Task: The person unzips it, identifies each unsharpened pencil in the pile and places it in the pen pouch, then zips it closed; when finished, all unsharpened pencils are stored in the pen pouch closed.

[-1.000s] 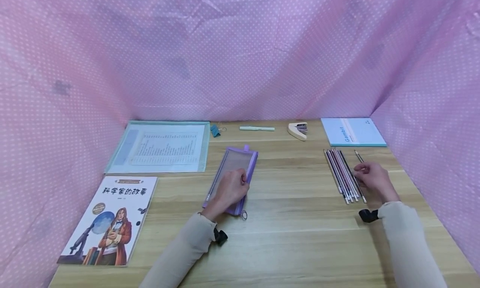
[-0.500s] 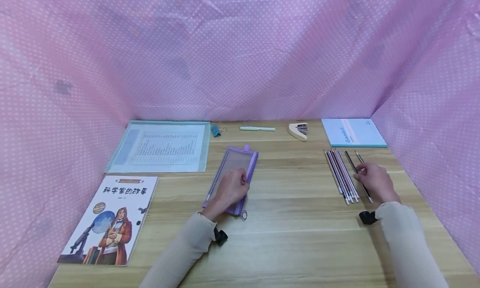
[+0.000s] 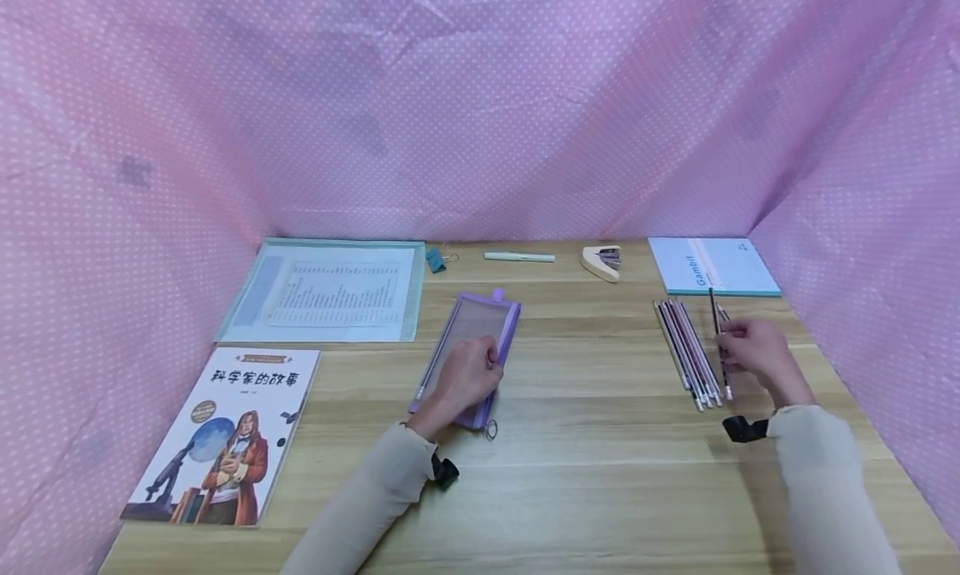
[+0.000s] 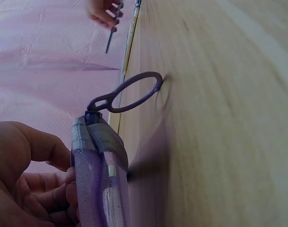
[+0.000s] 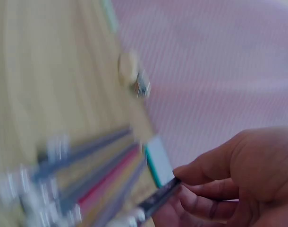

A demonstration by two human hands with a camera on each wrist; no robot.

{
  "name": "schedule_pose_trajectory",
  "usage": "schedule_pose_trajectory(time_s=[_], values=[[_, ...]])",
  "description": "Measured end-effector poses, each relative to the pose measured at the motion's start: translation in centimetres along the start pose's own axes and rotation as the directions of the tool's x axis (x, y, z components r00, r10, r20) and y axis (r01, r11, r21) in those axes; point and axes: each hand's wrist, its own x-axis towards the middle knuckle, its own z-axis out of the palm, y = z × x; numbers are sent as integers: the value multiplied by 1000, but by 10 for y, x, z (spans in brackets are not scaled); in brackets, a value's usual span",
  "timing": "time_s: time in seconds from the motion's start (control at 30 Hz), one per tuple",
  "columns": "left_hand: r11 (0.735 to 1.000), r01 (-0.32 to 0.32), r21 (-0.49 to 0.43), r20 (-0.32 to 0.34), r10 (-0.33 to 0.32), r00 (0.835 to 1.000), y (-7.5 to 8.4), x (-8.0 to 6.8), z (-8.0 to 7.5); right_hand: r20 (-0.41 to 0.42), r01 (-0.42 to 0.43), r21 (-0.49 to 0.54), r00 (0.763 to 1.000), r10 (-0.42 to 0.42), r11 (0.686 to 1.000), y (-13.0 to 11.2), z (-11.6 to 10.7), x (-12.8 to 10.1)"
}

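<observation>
A purple mesh pencil case [image 3: 512, 323] lies in the middle of the table, a pencil [image 3: 441, 343] showing along its left side. My left hand [image 3: 461, 379] is over the case, thumb and curled fingers gripping it; the left wrist view shows its ring pull [image 4: 137, 92] at the near end. On the right, my right hand [image 3: 761, 354] pinches a dark pencil [image 3: 713, 307] between thumb and fingers, raised from the table. To its left lies a row of several pencils [image 3: 686, 354]. Another pencil [image 3: 723, 312] is partly hidden behind that hand.
Along the back sit a document pouch [image 3: 337, 292], a teal binder clip [image 3: 436, 261], a pale green pen [image 3: 519, 257], a cream stapler [image 3: 602, 262] and a blue notebook [image 3: 720, 267]. An illustrated book [image 3: 225, 433] lies at the left. Pink dotted cloth [image 3: 480, 108] encloses the table's back and sides.
My right hand has drawn the dark pencil away from the row's right side, then lifted and turned it more upright. The left hand stays on the pencil case.
</observation>
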Motion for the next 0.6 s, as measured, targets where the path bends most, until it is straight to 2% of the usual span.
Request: schedule_pose_trajectory(time_s=[0.13,0.27,0.4,0.53,0.6], values=[[1000,-7,8,-13,7,1000,0,0,0,91,20,189,995,-38,982,-25,16,-1],[1000,-18,-10,-20,17,1000,-1,0,0,212,5,356,973,-86,934,-45,44,-1],[999,-22,-29,-17,21,1000,0,-1,0,326,-31,465,935,-139,885,-61,76,-2],[1000,-10,-28,-6,10,1000,0,-1,0,420,-60,528,885,-199,847,-77,107,-2],[1000,-4,-25,-5,4,1000,0,0,1,457,-79,541,863,-214,838,-85,122,-1]])
